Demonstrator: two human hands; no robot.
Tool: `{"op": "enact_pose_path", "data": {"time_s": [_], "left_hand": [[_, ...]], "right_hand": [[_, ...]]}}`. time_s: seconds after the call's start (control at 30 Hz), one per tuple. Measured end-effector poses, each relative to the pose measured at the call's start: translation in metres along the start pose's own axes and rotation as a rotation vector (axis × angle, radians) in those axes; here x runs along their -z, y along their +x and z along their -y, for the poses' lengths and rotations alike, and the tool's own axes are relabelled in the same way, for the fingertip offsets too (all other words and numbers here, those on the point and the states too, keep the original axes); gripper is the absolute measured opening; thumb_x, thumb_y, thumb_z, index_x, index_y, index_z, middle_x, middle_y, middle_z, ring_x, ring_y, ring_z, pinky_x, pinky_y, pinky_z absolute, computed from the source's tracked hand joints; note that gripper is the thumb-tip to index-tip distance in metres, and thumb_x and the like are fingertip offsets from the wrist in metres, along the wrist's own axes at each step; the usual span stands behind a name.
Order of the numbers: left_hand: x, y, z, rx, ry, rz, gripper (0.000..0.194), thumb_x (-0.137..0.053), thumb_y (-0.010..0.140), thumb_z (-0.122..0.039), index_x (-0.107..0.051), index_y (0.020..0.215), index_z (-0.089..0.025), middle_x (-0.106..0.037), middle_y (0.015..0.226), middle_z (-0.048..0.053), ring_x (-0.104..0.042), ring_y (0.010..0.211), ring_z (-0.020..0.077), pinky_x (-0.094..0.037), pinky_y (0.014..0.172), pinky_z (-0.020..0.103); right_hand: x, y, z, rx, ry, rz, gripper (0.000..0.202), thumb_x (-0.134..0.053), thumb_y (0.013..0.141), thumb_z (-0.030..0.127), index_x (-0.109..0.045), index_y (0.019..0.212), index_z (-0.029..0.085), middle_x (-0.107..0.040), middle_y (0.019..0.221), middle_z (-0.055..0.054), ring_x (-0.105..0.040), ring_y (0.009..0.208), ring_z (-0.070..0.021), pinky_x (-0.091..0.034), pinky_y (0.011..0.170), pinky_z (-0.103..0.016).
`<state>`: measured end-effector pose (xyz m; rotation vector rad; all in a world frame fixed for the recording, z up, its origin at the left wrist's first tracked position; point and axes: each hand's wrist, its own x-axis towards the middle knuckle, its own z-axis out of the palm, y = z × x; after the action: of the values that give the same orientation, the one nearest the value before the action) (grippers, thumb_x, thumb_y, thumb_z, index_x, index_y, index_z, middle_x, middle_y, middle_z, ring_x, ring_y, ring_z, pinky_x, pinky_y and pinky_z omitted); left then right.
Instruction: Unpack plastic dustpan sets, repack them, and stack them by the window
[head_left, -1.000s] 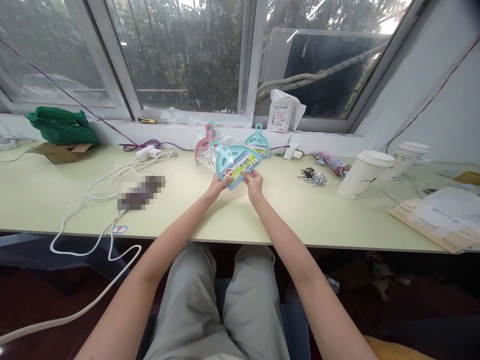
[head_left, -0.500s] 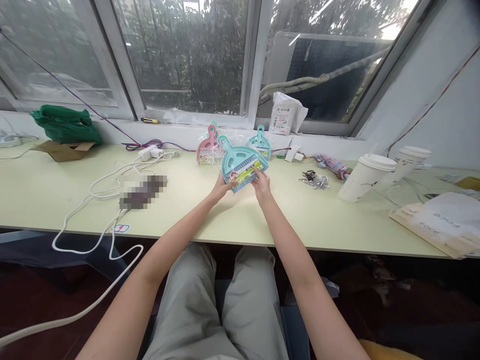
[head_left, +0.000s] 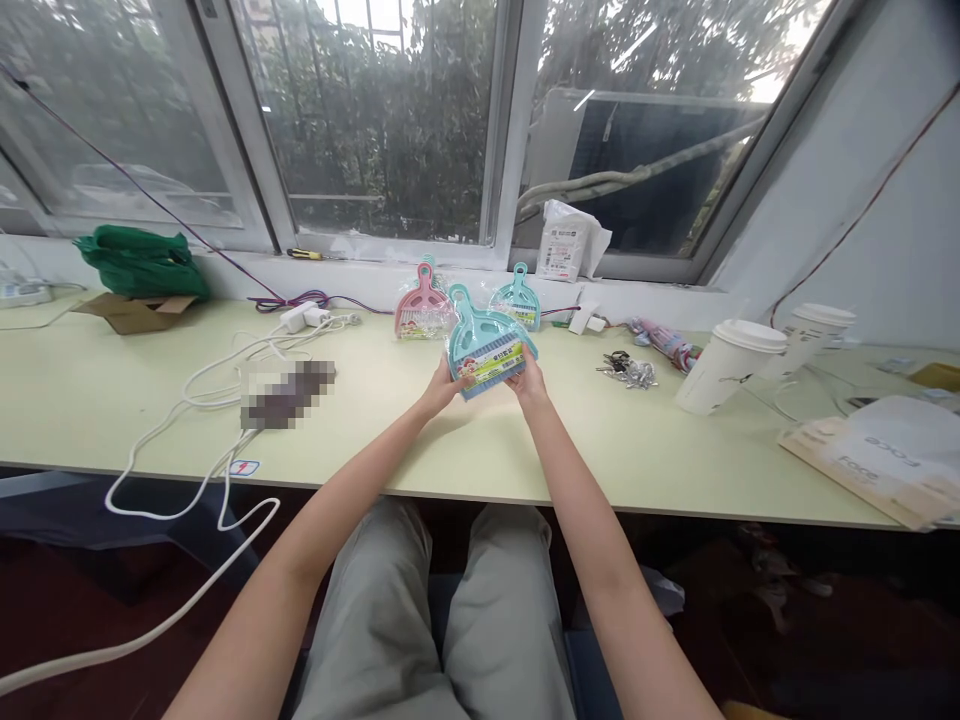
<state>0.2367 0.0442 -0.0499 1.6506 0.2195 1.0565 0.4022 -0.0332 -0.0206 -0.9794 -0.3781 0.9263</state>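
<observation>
Between my two hands I hold a teal dustpan and brush set (head_left: 480, 335), its handle pointing up and a printed label across the front. My left hand (head_left: 444, 386) grips its lower left corner, thumb on the front. At the lower right edge my right hand (head_left: 529, 378) is closed on it, with some fingers behind. Just beyond, a pink dustpan and brush set (head_left: 422, 305) in clear wrap leans by the wall. A second teal dustpan set (head_left: 517, 292) stands at the back, partly hidden by the one I hold.
Left on the table (head_left: 360, 420) lie white cables (head_left: 187, 390) and a blurred-out object (head_left: 289, 395). Behind them a green bag (head_left: 142, 262) rests on a cardboard box (head_left: 131, 313). Keys (head_left: 630, 370), paper cups (head_left: 727, 365) and a paper bag (head_left: 877, 460) are at right.
The held teal dustpan set has turned slightly more upright and shifted a little to the right, with both hands still on it. The view has tilted up slightly.
</observation>
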Motion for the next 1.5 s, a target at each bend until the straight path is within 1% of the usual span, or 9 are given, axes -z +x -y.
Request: {"op": "enact_pose_path", "data": {"time_s": [0.13,0.2,0.43,0.53,0.7,0.93,1.2,1.33,1.5], "left_hand": [[0.004,-0.002,-0.021,0.116,-0.034,-0.147,0.067,-0.080,0.065,-0.034,-0.045,0.121,-0.020,-0.062,0.117,0.010,-0.057,0.113,0.0280,-0.047,0.094,0.043],[0.008,-0.005,-0.034,0.130,-0.030,-0.137,0.068,-0.082,0.062,-0.033,-0.048,0.120,-0.019,-0.063,0.117,0.010,-0.057,0.112,0.0284,-0.047,0.093,0.042],[0.003,-0.013,-0.054,0.431,-0.160,0.308,0.071,-0.068,0.073,-0.058,-0.047,0.132,-0.024,-0.061,0.125,0.018,-0.064,0.106,0.0312,-0.048,0.089,0.046],[0.001,-0.004,-0.046,0.385,-0.245,0.157,0.068,-0.053,0.076,-0.071,-0.055,0.125,-0.023,-0.060,0.127,0.016,-0.059,0.115,0.0310,-0.047,0.092,0.044],[0.005,0.000,-0.036,0.212,-0.231,-0.207,0.061,-0.065,0.077,-0.054,-0.048,0.128,-0.026,-0.057,0.132,0.008,-0.057,0.116,0.0251,-0.048,0.093,0.038],[-0.011,-0.009,-0.032,0.375,-0.299,0.045,0.057,-0.066,0.078,-0.052,-0.050,0.125,-0.023,-0.061,0.125,0.013,-0.064,0.104,0.0279,-0.050,0.090,0.045],[0.003,0.000,-0.026,0.264,-0.255,-0.285,0.045,-0.071,0.070,-0.031,-0.059,0.110,-0.016,-0.067,0.111,0.010,-0.061,0.107,0.0278,-0.050,0.093,0.045],[0.014,0.001,-0.023,0.315,-0.246,-0.361,0.038,-0.067,0.069,-0.026,-0.058,0.104,-0.014,-0.068,0.099,0.009,-0.065,0.092,0.0270,-0.056,0.083,0.048],[0.032,0.001,-0.024,0.298,-0.258,-0.494,0.042,-0.062,0.069,-0.025,-0.054,0.109,-0.014,-0.067,0.101,0.010,-0.066,0.087,0.0251,-0.059,0.076,0.046]], "right_hand": [[-0.004,-0.004,-0.005,0.087,0.018,0.329,0.028,-0.074,0.073,0.033,-0.066,0.095,0.018,-0.073,0.098,-0.005,-0.068,0.093,-0.0164,-0.056,0.086,-0.029],[-0.007,-0.005,-0.009,0.092,-0.041,0.363,0.026,-0.079,0.067,0.022,-0.066,0.089,0.016,-0.073,0.093,-0.005,-0.069,0.090,-0.0175,-0.056,0.087,-0.033],[-0.015,-0.013,-0.007,0.249,0.041,0.239,0.024,-0.078,0.065,0.019,-0.065,0.084,0.015,-0.073,0.086,-0.004,-0.069,0.090,-0.0211,-0.058,0.086,-0.039],[-0.017,-0.017,-0.005,0.271,0.086,0.233,0.024,-0.078,0.065,0.019,-0.064,0.084,0.016,-0.072,0.088,-0.005,-0.069,0.093,-0.0219,-0.058,0.088,-0.039],[-0.020,-0.019,-0.011,0.205,0.046,0.239,0.024,-0.078,0.063,0.016,-0.064,0.082,0.014,-0.072,0.086,-0.005,-0.069,0.087,-0.0207,-0.059,0.085,-0.038],[-0.020,-0.020,-0.013,0.278,0.085,0.169,0.023,-0.077,0.064,0.016,-0.064,0.084,0.015,-0.072,0.084,-0.003,-0.069,0.087,-0.0197,-0.058,0.084,-0.036],[-0.020,-0.018,-0.015,0.173,-0.031,0.292,0.023,-0.075,0.074,0.028,-0.065,0.089,0.014,-0.073,0.089,-0.006,-0.070,0.083,-0.0164,-0.058,0.082,-0.030],[-0.015,-0.015,-0.009,0.065,-0.390,0.283,0.041,-0.065,0.080,0.052,-0.067,0.087,0.012,-0.069,0.061,-0.006,-0.063,0.050,-0.0147,-0.056,0.057,-0.028],[-0.008,-0.017,-0.019,0.445,-0.920,0.369,0.029,-0.067,0.080,0.045,-0.070,0.094,0.019,-0.059,0.048,0.003,-0.053,0.046,-0.0130,-0.050,0.063,-0.028]]}}
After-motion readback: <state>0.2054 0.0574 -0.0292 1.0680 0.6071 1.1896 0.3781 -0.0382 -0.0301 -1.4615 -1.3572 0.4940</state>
